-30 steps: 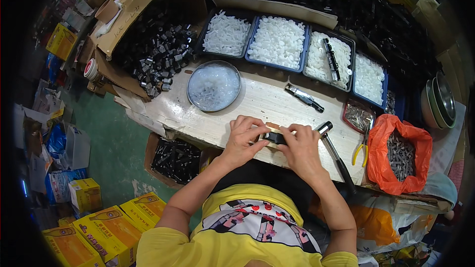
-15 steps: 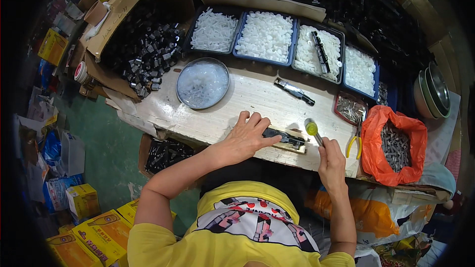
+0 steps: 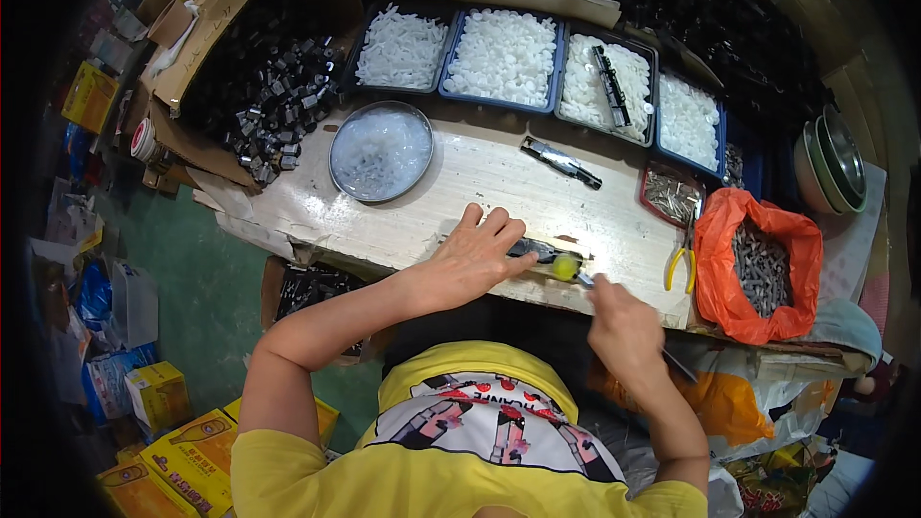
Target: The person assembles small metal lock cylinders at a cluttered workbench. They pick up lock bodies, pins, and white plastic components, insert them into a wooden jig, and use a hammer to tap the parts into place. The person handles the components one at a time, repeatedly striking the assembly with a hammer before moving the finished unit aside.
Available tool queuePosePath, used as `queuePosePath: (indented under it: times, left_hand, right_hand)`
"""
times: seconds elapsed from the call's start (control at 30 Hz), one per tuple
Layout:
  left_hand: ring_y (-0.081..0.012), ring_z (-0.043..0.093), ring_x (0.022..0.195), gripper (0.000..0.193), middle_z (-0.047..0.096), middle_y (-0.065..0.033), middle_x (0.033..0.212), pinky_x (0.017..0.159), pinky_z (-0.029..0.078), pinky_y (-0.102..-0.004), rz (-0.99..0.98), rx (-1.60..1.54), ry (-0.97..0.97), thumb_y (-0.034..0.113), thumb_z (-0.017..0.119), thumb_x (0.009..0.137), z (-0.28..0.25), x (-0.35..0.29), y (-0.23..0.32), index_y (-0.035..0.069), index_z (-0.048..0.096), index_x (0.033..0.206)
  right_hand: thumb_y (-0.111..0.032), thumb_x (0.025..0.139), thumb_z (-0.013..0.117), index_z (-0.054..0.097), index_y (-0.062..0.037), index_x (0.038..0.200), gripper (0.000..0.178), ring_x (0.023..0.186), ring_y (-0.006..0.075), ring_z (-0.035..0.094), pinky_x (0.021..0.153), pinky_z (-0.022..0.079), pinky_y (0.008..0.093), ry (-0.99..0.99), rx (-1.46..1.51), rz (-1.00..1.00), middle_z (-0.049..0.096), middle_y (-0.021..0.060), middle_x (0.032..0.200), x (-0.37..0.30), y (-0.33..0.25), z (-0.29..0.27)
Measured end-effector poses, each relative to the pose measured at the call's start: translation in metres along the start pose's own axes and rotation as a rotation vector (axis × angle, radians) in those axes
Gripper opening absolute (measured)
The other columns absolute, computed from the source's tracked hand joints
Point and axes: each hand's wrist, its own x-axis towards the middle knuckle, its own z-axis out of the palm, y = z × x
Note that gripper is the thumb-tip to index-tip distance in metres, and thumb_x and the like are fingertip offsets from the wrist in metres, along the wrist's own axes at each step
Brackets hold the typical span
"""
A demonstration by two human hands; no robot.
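My left hand (image 3: 470,264) bears down on a long black plastic part (image 3: 539,250) at the table's front edge. Its thumb lies along the part and the fingers arch over the far side, hiding the left end. My right hand (image 3: 625,324) is closed round the handle of a small hammer. The yellow-green hammer head (image 3: 566,267) is over the right end of the part, smeared by motion; whether they touch I cannot tell. Farther back on the table lies a similar black and shiny part (image 3: 562,163).
Trays of white plastic pieces (image 3: 501,58) line the back. A round dish (image 3: 381,151) of clear pieces stands left, near a carton of black pieces (image 3: 278,125). At right are a red tray of metal pins (image 3: 672,194), yellow-handled pliers (image 3: 679,269) and an orange bag (image 3: 710,259) of grey parts.
My right hand has swung the hammer down and left, bringing its head from beside the black part to over its right end. My left hand stays on the part; the whole view has shifted slightly.
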Motion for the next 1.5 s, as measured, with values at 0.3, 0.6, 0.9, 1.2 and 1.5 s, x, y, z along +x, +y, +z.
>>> queuePosePath:
  times: [0.3,0.6,0.9,1.2,1.5]
  left_hand:
    - [-0.0255,0.044,0.083,0.043,0.048,-0.0074,0.085,0.069,0.035,-0.0348,-0.089,-0.232,0.112,-0.004,0.057,0.062,0.012,0.001,-0.012,0.012,0.062,0.102]
    - [-0.0269,0.049,0.082,0.063,0.056,-0.0081,0.088,0.072,0.042,-0.0366,-0.348,-0.527,0.330,-0.010,0.061,0.063,0.016,-0.002,-0.003,0.005,0.044,0.122]
    - [-0.0288,0.045,0.097,0.075,0.046,-0.0142,0.113,0.082,0.030,-0.0393,-0.554,-0.341,0.641,0.004,0.070,0.064,0.039,-0.027,0.014,0.003,0.034,0.130]
    - [-0.0293,0.041,0.103,0.080,0.043,-0.0144,0.119,0.085,0.028,-0.0399,-0.579,-0.403,0.615,0.007,0.072,0.063,0.037,-0.046,0.019,0.004,0.032,0.132]
    - [-0.0245,0.047,0.099,0.060,0.055,-0.0084,0.106,0.084,0.029,-0.0373,-0.357,-0.340,0.424,0.009,0.071,0.064,0.032,0.004,0.025,0.005,0.048,0.119]
  right_hand:
    - [-0.013,0.087,0.050,0.055,-0.0027,0.095,0.014,0.058,0.0344,0.057,0.051,0.042,0.0432,0.093,0.227,0.069,0.060,0.0165,0.073,0.012,0.004,-0.019]
    - [-0.014,0.087,0.048,0.052,-0.0032,0.092,0.012,0.055,0.0337,0.057,0.049,0.044,0.0424,-0.042,0.100,-0.008,0.058,0.0148,0.066,0.042,-0.016,0.005]
    - [-0.015,0.088,0.048,0.050,-0.0030,0.084,0.013,0.056,0.0360,0.057,0.048,0.045,0.0436,0.002,0.235,-0.062,0.059,0.0177,0.066,0.074,-0.033,-0.012]
    - [-0.019,0.089,0.048,0.050,-0.0038,0.082,0.017,0.054,0.0354,0.056,0.047,0.043,0.0432,0.053,0.255,-0.063,0.058,0.0154,0.063,0.074,-0.035,0.000]
    - [-0.010,0.084,0.054,0.059,-0.0012,0.099,0.018,0.068,0.0319,0.057,0.058,0.042,0.0417,0.275,0.011,0.282,0.058,0.0139,0.075,0.032,0.031,0.031]
